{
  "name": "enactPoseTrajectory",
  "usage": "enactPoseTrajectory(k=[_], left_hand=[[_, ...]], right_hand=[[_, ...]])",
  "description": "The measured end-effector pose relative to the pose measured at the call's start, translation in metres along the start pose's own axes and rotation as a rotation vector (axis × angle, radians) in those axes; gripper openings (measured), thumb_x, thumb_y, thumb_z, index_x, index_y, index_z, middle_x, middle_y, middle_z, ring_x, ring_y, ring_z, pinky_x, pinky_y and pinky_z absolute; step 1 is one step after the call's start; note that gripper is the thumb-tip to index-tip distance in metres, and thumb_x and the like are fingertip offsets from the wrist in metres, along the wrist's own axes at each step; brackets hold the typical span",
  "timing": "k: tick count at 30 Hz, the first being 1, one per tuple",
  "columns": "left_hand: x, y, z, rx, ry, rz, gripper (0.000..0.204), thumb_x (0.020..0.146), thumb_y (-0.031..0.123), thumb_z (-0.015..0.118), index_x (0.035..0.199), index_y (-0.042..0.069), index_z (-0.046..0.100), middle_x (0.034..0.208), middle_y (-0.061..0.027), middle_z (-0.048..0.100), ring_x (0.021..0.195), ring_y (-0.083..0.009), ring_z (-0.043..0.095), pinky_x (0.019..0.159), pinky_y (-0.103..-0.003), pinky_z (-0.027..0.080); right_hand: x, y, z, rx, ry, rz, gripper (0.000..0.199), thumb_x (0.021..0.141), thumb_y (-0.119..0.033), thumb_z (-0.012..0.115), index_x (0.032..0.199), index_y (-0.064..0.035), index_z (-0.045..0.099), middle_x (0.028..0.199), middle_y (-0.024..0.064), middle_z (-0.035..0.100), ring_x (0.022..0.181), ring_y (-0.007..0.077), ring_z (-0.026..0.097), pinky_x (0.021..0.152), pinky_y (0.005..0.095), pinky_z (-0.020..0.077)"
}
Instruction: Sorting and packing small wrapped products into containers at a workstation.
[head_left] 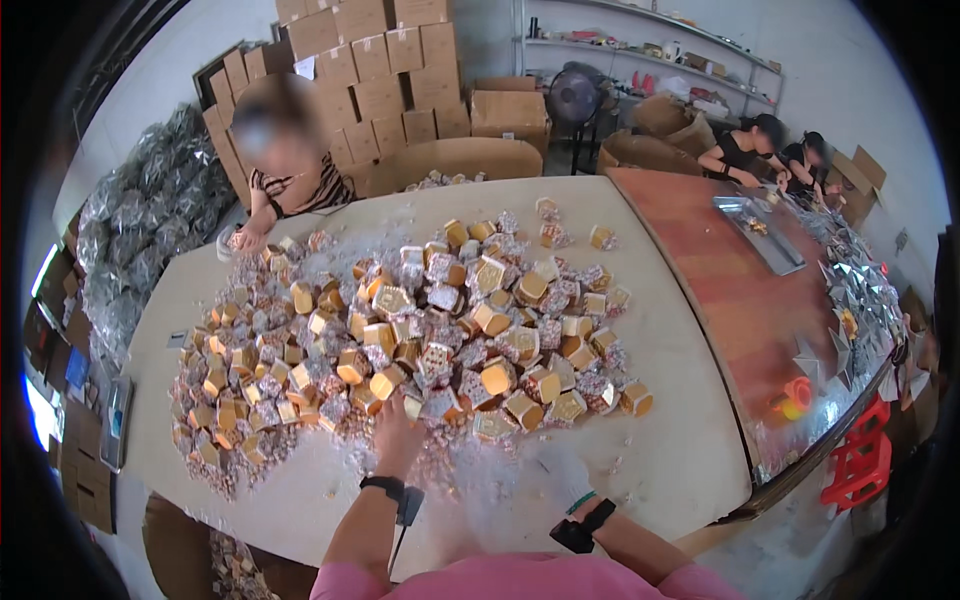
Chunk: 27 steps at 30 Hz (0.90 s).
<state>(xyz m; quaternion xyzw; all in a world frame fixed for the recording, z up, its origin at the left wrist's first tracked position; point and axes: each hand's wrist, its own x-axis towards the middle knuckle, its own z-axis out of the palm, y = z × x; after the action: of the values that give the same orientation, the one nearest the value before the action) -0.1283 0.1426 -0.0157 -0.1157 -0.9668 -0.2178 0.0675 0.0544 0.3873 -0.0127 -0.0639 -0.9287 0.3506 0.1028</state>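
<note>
A wide heap of small house-shaped ornaments (437,362), white and reddish with gold-orange undersides, covers the middle of the table. Many have clear plastic about them. My left hand (398,438) reaches into the near side of the heap, its fingers closed at a gold-bottomed ornament (387,382); the fingertips are partly hidden. To the right of it, my right hand (566,478), in a white glove, lies low over the pale tabletop with fingers stretched out and nothing visible in them. Thin clear plastic (470,490) and small beads lie between my hands.
Across the pale table (690,430), a person (290,160) stands at the far left. A reddish-brown table (690,290) adjoins on the right, holding a metal tray (760,236) and silver stars (855,310). Two people sit beyond. Stacked cartons (375,95) and bagged silver material (150,210) stand behind.
</note>
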Motion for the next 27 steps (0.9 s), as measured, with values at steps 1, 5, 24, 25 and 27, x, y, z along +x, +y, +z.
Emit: enactPoseTrajectory(k=[1, 5, 24, 25, 27], left_hand=[[-0.002, -0.002, -0.001, -0.061, 0.02, -0.02, 0.066, 0.07, 0.017, 0.067, 0.128, 0.002, 0.039, 0.115, -0.022, 0.051, 0.103, -0.0403, 0.053, 0.086, -0.046, 0.047], [-0.015, -0.013, -0.017, -0.493, 0.056, -0.094, 0.052, 0.074, 0.013, 0.063, 0.121, 0.003, 0.044, 0.106, -0.0167, 0.053, 0.097, -0.0338, 0.057, 0.082, -0.04, 0.048], [-0.096, 0.03, -0.057, -1.075, -0.303, 0.066, 0.029, 0.08, 0.019, 0.054, 0.102, 0.002, 0.058, 0.099, -0.005, 0.052, 0.092, -0.0171, 0.054, 0.081, -0.03, 0.048], [-0.098, 0.033, -0.056, -1.132, -0.273, -0.09, 0.025, 0.082, 0.021, 0.054, 0.098, 0.002, 0.058, 0.093, -0.0036, 0.051, 0.084, -0.0155, 0.054, 0.072, -0.03, 0.051], [-0.1, 0.049, -0.065, -1.225, -0.227, -0.395, 0.021, 0.086, 0.025, 0.053, 0.088, 0.004, 0.059, 0.081, -0.0007, 0.048, 0.069, -0.0123, 0.054, 0.053, -0.03, 0.055]], right_hand=[[-0.005, 0.003, 0.006, 0.03, 0.054, 0.013, 0.023, 0.088, -0.026, 0.053, 0.084, -0.0056, 0.062, 0.089, 0.0148, 0.065, 0.086, 0.0337, 0.061, 0.072, 0.0425, 0.0467], [-0.005, 0.006, 0.011, 0.352, -0.169, 0.344, 0.021, 0.09, -0.022, 0.052, 0.091, -0.0046, 0.063, 0.088, 0.013, 0.065, 0.085, 0.0286, 0.062, 0.072, 0.0374, 0.0475], [0.019, -0.017, 0.116, 0.713, -0.35, 0.212, 0.054, 0.086, -0.059, 0.05, 0.08, -0.0062, 0.06, 0.059, 0.0015, 0.052, 0.044, 0.0124, 0.05, 0.04, 0.0285, 0.0415], [0.019, -0.033, 0.103, 0.767, -0.416, 0.286, 0.053, 0.086, -0.059, 0.051, 0.078, -0.0067, 0.059, 0.058, 0.0013, 0.051, 0.043, 0.0124, 0.048, 0.039, 0.0285, 0.0398], [0.015, -0.079, 0.034, 0.859, -0.577, 0.502, 0.052, 0.086, -0.058, 0.052, 0.075, -0.0077, 0.056, 0.056, 0.001, 0.048, 0.04, 0.0123, 0.045, 0.037, 0.0286, 0.0364]])
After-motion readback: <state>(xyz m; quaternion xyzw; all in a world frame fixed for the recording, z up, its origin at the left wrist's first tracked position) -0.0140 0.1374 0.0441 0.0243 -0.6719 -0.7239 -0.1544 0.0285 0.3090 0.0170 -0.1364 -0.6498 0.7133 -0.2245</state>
